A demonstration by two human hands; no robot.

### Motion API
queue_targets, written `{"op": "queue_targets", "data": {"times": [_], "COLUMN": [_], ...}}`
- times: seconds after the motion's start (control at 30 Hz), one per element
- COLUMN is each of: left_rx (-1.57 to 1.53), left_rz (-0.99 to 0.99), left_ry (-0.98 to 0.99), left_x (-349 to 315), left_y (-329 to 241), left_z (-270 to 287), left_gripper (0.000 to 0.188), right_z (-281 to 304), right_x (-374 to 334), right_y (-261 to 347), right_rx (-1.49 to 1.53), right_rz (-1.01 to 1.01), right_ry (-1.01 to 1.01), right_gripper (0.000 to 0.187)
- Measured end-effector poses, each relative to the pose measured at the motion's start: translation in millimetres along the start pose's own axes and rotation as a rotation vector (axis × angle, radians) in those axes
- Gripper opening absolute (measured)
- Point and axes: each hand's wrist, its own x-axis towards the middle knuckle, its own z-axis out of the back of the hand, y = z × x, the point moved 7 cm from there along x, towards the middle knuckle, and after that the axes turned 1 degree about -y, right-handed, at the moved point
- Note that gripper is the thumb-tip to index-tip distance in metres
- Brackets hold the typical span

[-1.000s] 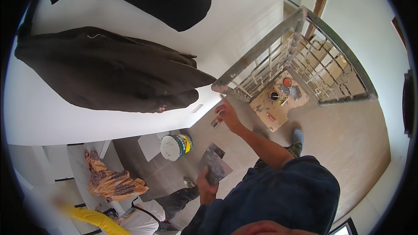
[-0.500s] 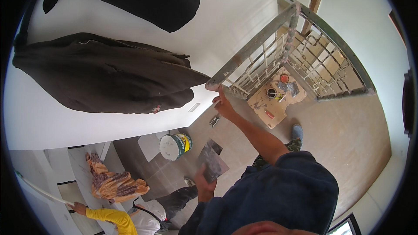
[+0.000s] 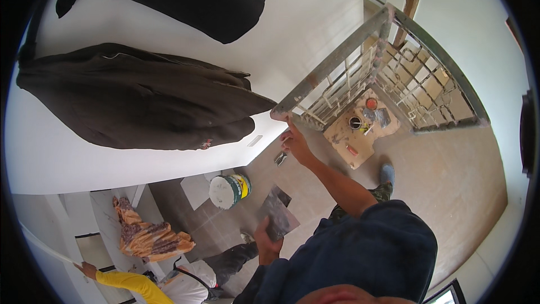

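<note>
My left hand [image 3: 269, 243] grips a thin, flat grey board [image 3: 279, 219] with dark smears and a pinkish tint. Farther out, my right hand [image 3: 296, 145] is raised at the near left end of a metal railing [image 3: 332, 62], one finger stretched up to the underside of its patchy grey-green top rail. The other fingers are curled, and something small and pale shows at them; its kind is too small to tell. Pinkish patches mark the rail's end and corner.
Inside the railing's corner, stained cardboard [image 3: 343, 135] bears a dark pot [image 3: 355, 123], a red tin [image 3: 371, 103] and a red-handled tool [image 3: 351, 150]. A white-topped bucket [image 3: 228, 191] stands left. Dark jackets [image 3: 146, 98] hang on the wall. A person in yellow sleeves [image 3: 126, 282] holds a pale pole [image 3: 48, 249].
The view has shifted slightly, moving most things a little to the right and down. The other person's yellow-sleeved arm has moved left. My right hand stays by the rail's end; my left keeps the board.
</note>
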Motion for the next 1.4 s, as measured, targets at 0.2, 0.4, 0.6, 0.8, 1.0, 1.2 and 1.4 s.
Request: {"op": "queue_targets", "data": {"times": [0.2, 0.4, 0.6, 0.8, 1.0, 1.2, 1.4], "left_rx": [-0.049, -0.065, 0.038, -0.169, -0.023, -0.018, -0.196], "left_rz": [-0.003, -0.100, 0.017, 0.120, 0.042, 0.042, 0.050], "left_ry": [0.019, 0.160, 0.400, 0.474, 0.670, 0.705, 0.553], "left_x": [2, 23, 20, -35, -80, -114, -139], "left_y": [-4, -24, -4, 13, 42, 92, 132], "left_z": [-16, -61, -140, -182, -192, -192, -195], "left_gripper": [0.026, 0.031, 0.035, 0.031, 0.033, 0.027, 0.030], "right_z": [-5, -17, -32, -16, 18, 41, 83], "right_x": [-13, -140, -199, -239, -278, -326, -360], "right_y": [5, 52, 140, 205, 267, 280, 278], "right_rx": [0.000, -0.281, -0.672, -1.281, -1.384, -1.453, -0.766], "right_rz": [0.090, -0.037, 0.178, 0.299, 0.408, 0.526, 0.266], "right_ry": [0.105, 0.332, 0.372, 0.446, 0.348, 0.392, 0.576], "right_gripper": [0.094, 0.089, 0.091, 0.090, 0.083, 0.081, 0.083]}}
